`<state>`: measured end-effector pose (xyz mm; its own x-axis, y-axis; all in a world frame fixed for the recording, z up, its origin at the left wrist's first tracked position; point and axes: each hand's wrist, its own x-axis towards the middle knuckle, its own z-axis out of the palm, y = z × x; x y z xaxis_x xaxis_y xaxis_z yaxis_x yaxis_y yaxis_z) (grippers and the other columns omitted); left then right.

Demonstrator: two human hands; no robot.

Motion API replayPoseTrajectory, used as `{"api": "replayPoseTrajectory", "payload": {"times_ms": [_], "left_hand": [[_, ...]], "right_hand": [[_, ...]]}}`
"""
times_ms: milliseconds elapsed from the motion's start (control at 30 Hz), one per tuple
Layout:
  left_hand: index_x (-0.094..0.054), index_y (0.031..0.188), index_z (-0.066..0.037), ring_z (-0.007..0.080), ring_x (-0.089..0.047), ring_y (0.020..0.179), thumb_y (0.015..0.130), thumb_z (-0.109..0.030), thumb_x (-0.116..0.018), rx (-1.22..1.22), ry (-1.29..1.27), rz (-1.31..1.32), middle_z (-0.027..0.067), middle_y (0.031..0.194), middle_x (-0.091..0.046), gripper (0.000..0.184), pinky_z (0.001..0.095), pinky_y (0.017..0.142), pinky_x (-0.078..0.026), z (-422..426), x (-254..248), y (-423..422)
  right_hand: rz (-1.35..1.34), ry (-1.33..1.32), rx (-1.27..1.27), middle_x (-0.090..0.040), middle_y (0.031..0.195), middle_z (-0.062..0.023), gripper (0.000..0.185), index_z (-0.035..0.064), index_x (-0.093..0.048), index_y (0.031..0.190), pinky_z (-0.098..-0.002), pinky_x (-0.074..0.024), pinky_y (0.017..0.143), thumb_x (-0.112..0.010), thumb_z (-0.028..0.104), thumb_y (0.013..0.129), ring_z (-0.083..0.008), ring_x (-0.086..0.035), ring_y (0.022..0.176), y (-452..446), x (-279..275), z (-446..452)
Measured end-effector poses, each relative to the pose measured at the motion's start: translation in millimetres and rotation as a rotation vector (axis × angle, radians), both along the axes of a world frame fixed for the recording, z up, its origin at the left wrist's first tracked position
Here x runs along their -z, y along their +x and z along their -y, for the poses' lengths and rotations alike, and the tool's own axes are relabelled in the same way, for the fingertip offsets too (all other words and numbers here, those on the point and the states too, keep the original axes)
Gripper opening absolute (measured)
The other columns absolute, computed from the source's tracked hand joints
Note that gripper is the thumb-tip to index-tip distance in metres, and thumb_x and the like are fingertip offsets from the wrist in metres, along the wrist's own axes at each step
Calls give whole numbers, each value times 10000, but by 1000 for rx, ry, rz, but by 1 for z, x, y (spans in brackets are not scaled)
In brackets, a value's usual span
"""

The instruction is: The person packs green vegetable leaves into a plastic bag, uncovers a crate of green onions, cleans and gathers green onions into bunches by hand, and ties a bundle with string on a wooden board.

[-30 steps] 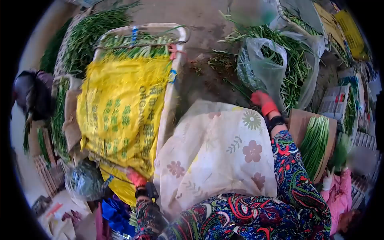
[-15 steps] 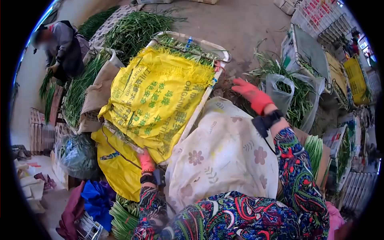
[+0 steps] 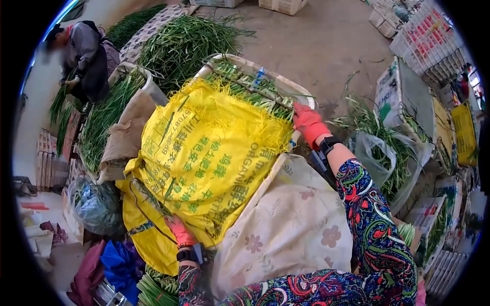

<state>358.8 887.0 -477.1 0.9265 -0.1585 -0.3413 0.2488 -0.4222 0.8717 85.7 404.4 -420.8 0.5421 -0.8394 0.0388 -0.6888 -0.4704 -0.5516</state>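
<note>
A white crate (image 3: 303, 92) of green stalks (image 3: 240, 76) stands in front of me, mostly covered by a yellow printed woven sack (image 3: 199, 158) with a frayed edge. My left hand (image 3: 180, 232), in a coral glove, is closed on the crate's rim at its near corner; its fingertips are partly hidden. At the far right corner, my right hand (image 3: 308, 123), gloved alike, has its fingers curled over the crate's rim by the end of a thin metal rod (image 3: 255, 87). Another rod (image 3: 145, 213) curves beside my left hand.
A flowered cloth (image 3: 291, 224) lies between me and the crate. At left, a person (image 3: 87, 56) handles green stalks near a full basket (image 3: 115, 117). A plastic bag of greens (image 3: 375, 153) sits at right, before stacked crates (image 3: 426, 35). A loose green pile (image 3: 189, 48) lies behind.
My right hand has gone from open above the cloth to the crate's far right corner and closed there. My left hand stays at the near corner. The view has shifted slightly.
</note>
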Motion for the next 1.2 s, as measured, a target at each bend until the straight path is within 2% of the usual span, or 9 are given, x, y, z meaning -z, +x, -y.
{"api": "replayPoseTrajectory", "payload": {"times_ms": [100, 200, 333, 500, 833, 867, 933, 1000, 1200], "left_hand": [[-275, 1268, 45, 270, -458, 1027, 867, -308, -442, -110, -57, -63, 178, 1200, -435, 560, 312, 873, -352, 8, -1, 5], [-337, 1208, 84, 287, -488, 970, 869, -299, -439, -3, 142, 90, 198, 1138, -484, 522, 320, 852, -365, -23, 51, 35], [-374, 1175, 20, 231, -519, 899, 884, -325, -413, -1, 53, 39, 126, 1070, -511, 453, 327, 767, -419, -38, 69, 36], [-392, 1136, 83, 233, -499, 914, 890, -274, -418, -40, 35, 66, 169, 1067, -512, 434, 287, 804, -387, -10, 25, 16], [-354, 1220, 29, 218, -483, 975, 893, -368, -418, -11, 136, 46, 131, 1164, -470, 518, 301, 838, -378, 8, 2, 6], [-354, 1221, 27, 212, -477, 982, 895, -365, -418, -8, 171, 77, 129, 1167, -469, 515, 302, 840, -375, -4, 8, 9], [-379, 1180, 62, 232, -486, 970, 903, -349, -392, 16, 304, 167, 169, 1117, -495, 496, 292, 842, -372, -15, 17, 13], [-372, 1195, 64, 248, -482, 978, 899, -329, -402, 2, 229, 53, 177, 1119, -496, 493, 303, 849, -367, 6, -4, 7], [-381, 1186, 64, 260, -478, 995, 878, -310, -436, -54, 271, 83, 184, 1106, -504, 487, 310, 847, -377, -5, 15, 13]], "right_hand": [[-490, -387, -64, -605, 908, -136, 308, 4, -528, 1008, -330, -474, 656, -455, 212, 794, -243, -609, 691, 15, 19, 18], [-480, 475, 0, -624, 815, -136, 253, -2, -569, 907, -365, -480, 621, -466, 190, 777, -242, -614, 681, 34, -70, 11], [-206, 79, -123, -628, 747, -156, 273, -18, -572, 814, -347, -478, 564, -508, 245, 782, -241, -609, 563, 13, -66, 36], [-143, 449, 64, -627, 740, -133, 443, -17, -560, 923, -299, -437, 665, -533, 397, 769, -201, -598, 697, 14, -114, 62], [-333, -446, -395, -576, 973, -145, 359, 59, -484, 1103, -332, -445, 757, -549, 242, 801, -245, -565, 848, -72, 42, 201], [-340, -388, -498, -567, 970, -130, 349, 72, -460, 1128, -341, -446, 772, -538, 193, 809, -233, -556, 859, -90, 86, 208], [153, 987, 80, -571, 936, -84, 372, 100, -458, 1159, -367, -431, 795, -512, 253, 824, -202, -541, 863, -85, 83, 168], [361, 1230, 603, -571, 939, -49, 403, 109, -491, 1153, -364, -414, 808, -491, 347, 827, -176, -532, 875, -129, 150, 172], [426, 752, 521, -533, 1147, -78, 516, 45, -495, 1175, -285, -353, 898, -471, 420, 822, -180, -510, 1010, -165, 92, 153]]}}
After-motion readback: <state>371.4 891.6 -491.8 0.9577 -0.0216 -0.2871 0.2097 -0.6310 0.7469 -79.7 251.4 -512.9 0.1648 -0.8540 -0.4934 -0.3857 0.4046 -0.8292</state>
